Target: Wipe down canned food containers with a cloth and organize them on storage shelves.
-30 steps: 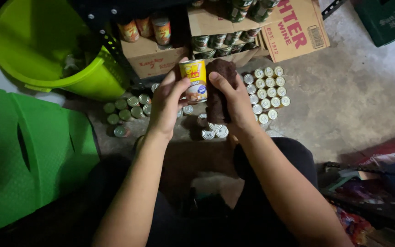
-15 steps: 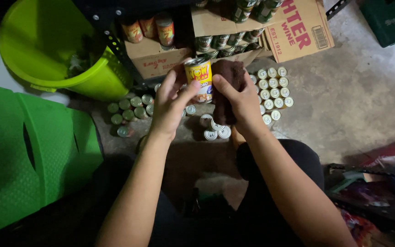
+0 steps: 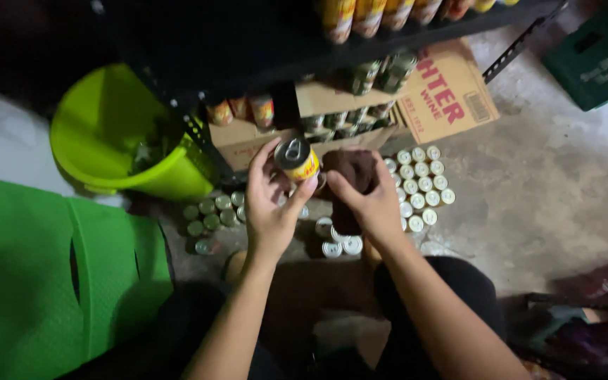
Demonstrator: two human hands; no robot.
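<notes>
Both our hands are up in front of us, close together. Our left hand (image 3: 270,211) is wrapped around a small yellow-and-red labelled metal can with a pull-ring lid (image 3: 297,160), fingers curled round its side, holding it tilted so the silver top faces us. Our right hand (image 3: 374,204) is bunched tight on a dark brown cloth (image 3: 350,172), pressed just beside the can.

A second ago the can sat lower with its label toward us; now it has come up and turned lid-first, and the cloth has closed in against it. We judge the wiping has moved from the side to the top or rim.

Below our hands, a few silver-topped cans (image 3: 339,243) stand on the grey concrete floor (image 3: 550,197). To the right is a tidy block of more lids (image 3: 420,183), and to the left a looser cluster of greenish ones (image 3: 209,214). Behind them an open brown cardboard box (image 3: 452,95) holds further cans under a dark shelf (image 3: 262,49). A lime-green plastic bucket (image 3: 107,134) and a green plastic stool (image 3: 43,281) sit on our left.
</notes>
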